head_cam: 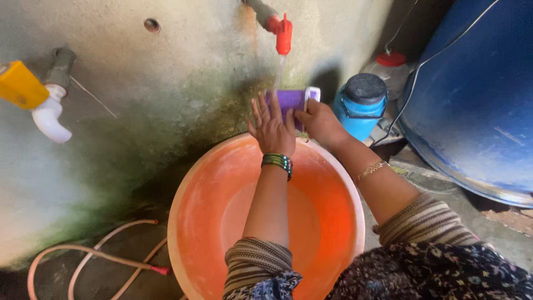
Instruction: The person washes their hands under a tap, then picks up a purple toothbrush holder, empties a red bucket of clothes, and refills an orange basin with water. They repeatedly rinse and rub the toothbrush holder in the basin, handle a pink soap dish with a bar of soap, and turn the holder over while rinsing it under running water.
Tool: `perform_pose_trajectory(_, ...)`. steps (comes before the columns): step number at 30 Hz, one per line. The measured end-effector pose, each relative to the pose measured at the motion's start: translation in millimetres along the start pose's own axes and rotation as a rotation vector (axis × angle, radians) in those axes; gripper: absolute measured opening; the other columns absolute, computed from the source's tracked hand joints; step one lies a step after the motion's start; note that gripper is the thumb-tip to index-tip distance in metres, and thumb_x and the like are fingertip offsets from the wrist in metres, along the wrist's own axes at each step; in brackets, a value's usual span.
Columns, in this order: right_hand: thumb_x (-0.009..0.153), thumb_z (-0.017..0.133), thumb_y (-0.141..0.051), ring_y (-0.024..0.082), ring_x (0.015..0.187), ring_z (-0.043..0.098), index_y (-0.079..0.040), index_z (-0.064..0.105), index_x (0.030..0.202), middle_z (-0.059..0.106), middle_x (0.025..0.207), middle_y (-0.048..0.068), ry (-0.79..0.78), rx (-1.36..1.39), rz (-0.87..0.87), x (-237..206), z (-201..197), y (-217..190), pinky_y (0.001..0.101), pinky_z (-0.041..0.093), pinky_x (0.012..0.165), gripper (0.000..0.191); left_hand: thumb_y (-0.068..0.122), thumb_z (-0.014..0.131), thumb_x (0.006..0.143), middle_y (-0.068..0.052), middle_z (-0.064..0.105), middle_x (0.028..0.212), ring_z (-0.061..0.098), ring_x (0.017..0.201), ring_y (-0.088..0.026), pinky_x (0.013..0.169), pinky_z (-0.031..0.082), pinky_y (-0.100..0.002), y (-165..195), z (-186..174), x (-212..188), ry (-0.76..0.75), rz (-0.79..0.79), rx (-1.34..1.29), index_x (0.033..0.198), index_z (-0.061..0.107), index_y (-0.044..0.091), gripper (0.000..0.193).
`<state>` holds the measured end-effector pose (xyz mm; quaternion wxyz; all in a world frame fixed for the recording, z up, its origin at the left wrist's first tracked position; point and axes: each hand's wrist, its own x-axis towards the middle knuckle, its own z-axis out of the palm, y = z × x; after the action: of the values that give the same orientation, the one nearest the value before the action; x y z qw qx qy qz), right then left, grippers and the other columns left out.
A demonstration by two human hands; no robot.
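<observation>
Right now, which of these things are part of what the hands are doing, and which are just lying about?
In use: left hand, right hand, purple brush, red tap, orange basin.

Lying about: blue jar, blue drum, hose, yellow tap.

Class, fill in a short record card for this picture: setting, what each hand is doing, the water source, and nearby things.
Setting: stained concrete wall, head view looking down
Left hand: open, fingers spread against a purple rectangular brush
Right hand: gripping the brush's white end
Water source: red plastic tap above the brush, thin stream falling
Below: round orange plastic basin
Nearby: blue lidded jar, large blue drum, yellow-handled white tap, pink hose
</observation>
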<state>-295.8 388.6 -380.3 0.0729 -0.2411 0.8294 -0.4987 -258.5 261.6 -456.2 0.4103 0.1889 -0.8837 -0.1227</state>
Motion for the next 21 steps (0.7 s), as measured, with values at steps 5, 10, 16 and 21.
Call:
perform_pose_trajectory(5, 0.098, 0.062, -0.018, 0.011, 0.058, 0.053, -0.003, 0.064, 0.103, 0.06, 0.071, 0.003, -0.087, 0.204, -0.032, -3.7, -6.7, 0.7, 0.0298, 0.044, 0.051, 0.016, 0.047, 0.048, 0.104, -0.02, 0.036, 0.162, 0.034, 0.15, -0.039, 0.114, 0.033, -0.06, 17.6, -17.2, 38.0, -0.049, -0.122, -0.187, 0.149, 0.05, 0.012, 0.058)
perform_pose_trajectory(10, 0.1, 0.061, -0.018, 0.013, 0.051, 0.054, -0.002, 0.062, 0.107, 0.057, 0.066, 0.004, -0.102, 0.178, -0.062, -13.0, 4.1, -0.7, 0.0307, 0.046, 0.047, 0.017, 0.049, 0.046, 0.1, -0.019, 0.054, 0.149, 0.047, 0.142, -0.038, 0.108, 0.04, -0.059, -1.0, -5.4, 68.3, -0.056, -0.349, -0.249, 0.138, 0.057, 0.006, 0.058)
perform_pose_trajectory(16, 0.101, 0.061, -0.019, 0.024, 0.061, 0.065, -0.004, 0.062, 0.114, 0.067, 0.074, 0.013, 0.038, -0.053, -0.261, -15.5, 40.3, 20.4, 0.0392, 0.054, 0.057, 0.02, 0.049, 0.074, 0.097, -0.025, 0.044, 0.149, 0.057, 0.134, -0.037, 0.109, 0.051, -0.045, -17.8, 24.6, 64.1, 0.142, -0.976, -1.225, 0.154, 0.017, -0.003, 0.096)
perform_pose_trajectory(21, 0.099, 0.06, -0.014, 0.041, 0.087, 0.069, -0.007, 0.064, 0.124, 0.072, 0.097, 0.024, 0.073, -0.288, -0.557, -24.7, 48.7, 26.6, 0.0472, 0.055, 0.076, 0.027, 0.036, 0.071, 0.079, -0.02, 0.049, 0.144, 0.058, 0.119, -0.033, 0.094, 0.051, -0.048, -13.5, 19.4, 28.9, 0.054, -1.045, -1.583, 0.156, 0.021, 0.014, 0.094)
